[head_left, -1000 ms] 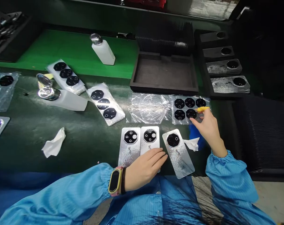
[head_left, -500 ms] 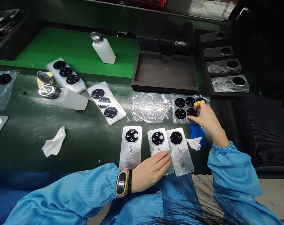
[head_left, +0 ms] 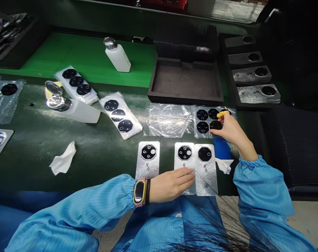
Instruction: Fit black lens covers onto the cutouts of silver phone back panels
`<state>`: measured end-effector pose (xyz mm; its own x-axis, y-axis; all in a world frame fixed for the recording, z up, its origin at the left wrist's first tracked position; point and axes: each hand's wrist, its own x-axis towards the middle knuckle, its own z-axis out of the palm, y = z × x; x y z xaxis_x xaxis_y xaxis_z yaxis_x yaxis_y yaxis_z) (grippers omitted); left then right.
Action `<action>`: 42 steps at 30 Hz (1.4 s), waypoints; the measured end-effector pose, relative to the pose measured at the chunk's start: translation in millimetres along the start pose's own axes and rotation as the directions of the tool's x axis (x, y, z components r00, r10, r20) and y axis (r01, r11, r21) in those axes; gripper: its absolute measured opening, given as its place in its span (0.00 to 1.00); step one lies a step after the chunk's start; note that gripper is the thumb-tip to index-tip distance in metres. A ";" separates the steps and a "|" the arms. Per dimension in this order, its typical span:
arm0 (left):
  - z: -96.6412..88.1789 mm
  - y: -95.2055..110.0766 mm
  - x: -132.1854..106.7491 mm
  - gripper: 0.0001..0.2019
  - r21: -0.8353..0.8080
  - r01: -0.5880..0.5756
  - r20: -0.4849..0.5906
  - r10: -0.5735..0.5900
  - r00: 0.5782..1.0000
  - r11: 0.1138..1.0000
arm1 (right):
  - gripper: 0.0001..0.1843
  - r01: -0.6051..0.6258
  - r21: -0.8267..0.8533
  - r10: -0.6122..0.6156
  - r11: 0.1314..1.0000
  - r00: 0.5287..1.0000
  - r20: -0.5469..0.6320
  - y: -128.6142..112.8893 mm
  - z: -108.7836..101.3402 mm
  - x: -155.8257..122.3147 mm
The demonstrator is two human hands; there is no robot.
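Note:
My left hand [head_left: 172,183] lies flat, fingers stretched, over the lower part of a silver phone back panel [head_left: 184,166] with a black octagonal camera area. A second silver panel [head_left: 205,178] touches it on the right; a third silver panel [head_left: 147,169] lies apart on the left. My right hand [head_left: 231,130], with a yellow finger cot [head_left: 223,113] on one finger, pinches a black octagonal sticker [head_left: 215,126] on a clear sheet [head_left: 196,134]. Several like stickers are in rows on that sheet; my fingers partly cover one at the right.
Wrinkled clear film [head_left: 169,120] lies left of the sheet. Behind is a black tray [head_left: 185,80]; a rack of silver panels [head_left: 256,94] is at right. Two white bottles [head_left: 119,59], sticker stacks [head_left: 126,131], white tissues [head_left: 63,159], a blue piece [head_left: 222,148] and stacked black trays [head_left: 292,150] surround.
The two right-hand panels have shifted right and straightened, now side by side with edges together. My left hand has moved slightly with them. My right hand stays at the same sticker.

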<state>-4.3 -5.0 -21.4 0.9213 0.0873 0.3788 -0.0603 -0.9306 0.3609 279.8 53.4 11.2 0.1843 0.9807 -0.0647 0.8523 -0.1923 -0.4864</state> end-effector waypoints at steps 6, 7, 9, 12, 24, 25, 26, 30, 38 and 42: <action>1.0 -0.4 -2.9 0.15 0.022 0.002 0.036 -0.002 0.999 1.000 | 0.22 0.005 -0.037 -0.004 0.999 1.000 0.011 -7.9 0.2 -2.7; 0.6 -0.9 -3.5 0.15 0.028 -0.007 0.030 0.006 1.000 1.000 | 0.22 0.005 -0.048 -0.005 0.999 1.000 0.004 -7.6 1.2 -2.8; -0.8 -1.9 -4.7 0.14 0.042 -0.025 0.023 0.024 0.999 0.999 | 0.22 0.020 -0.060 -0.021 0.998 1.000 -0.017 -6.0 3.5 -2.8; -3.3 -2.8 -7.0 0.14 0.060 -0.032 0.028 0.030 0.999 0.998 | 0.21 0.065 -0.080 -0.069 0.995 0.996 -0.051 -3.9 5.7 -3.6; -17.4 -17.8 -3.5 0.10 -0.057 -0.077 -0.094 0.072 0.993 0.995 | 0.17 0.105 -0.223 -0.112 0.969 0.994 -0.019 -2.9 -4.1 -9.9; -20.0 -19.4 -0.8 0.10 -0.064 -0.076 -0.116 0.068 0.991 0.995 | 0.17 0.103 -0.247 -0.110 0.964 0.994 -0.012 -3.5 -4.3 -10.5; -22.6 -20.9 2.3 0.10 -0.069 -0.071 -0.141 0.061 0.988 0.995 | 0.17 0.100 -0.271 -0.105 0.957 0.994 -0.005 -4.5 -4.4 -11.2; -29.9 -27.0 14.6 0.10 -0.093 -0.038 -0.228 0.016 0.974 0.995 | 0.16 0.100 -0.336 -0.105 0.936 0.994 0.002 -10.6 -3.3 -15.5; -28.6 -35.1 16.3 0.10 -0.139 -0.019 -0.326 -0.027 0.945 0.990 | 0.12 0.130 -0.339 -0.135 0.932 0.991 0.009 -11.6 -1.5 -22.7; -27.2 -34.0 13.8 0.08 -0.136 -0.049 -0.356 -0.002 0.934 0.989 | 0.11 0.155 -0.286 -0.154 0.946 0.988 0.026 -6.5 -3.7 -22.1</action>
<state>0.0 37.5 -5.3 0.7241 0.2103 0.6568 -0.1575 -0.8768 0.4544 272.0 32.9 19.0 0.0377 0.9992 -0.0118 0.9745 -0.0394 -0.2209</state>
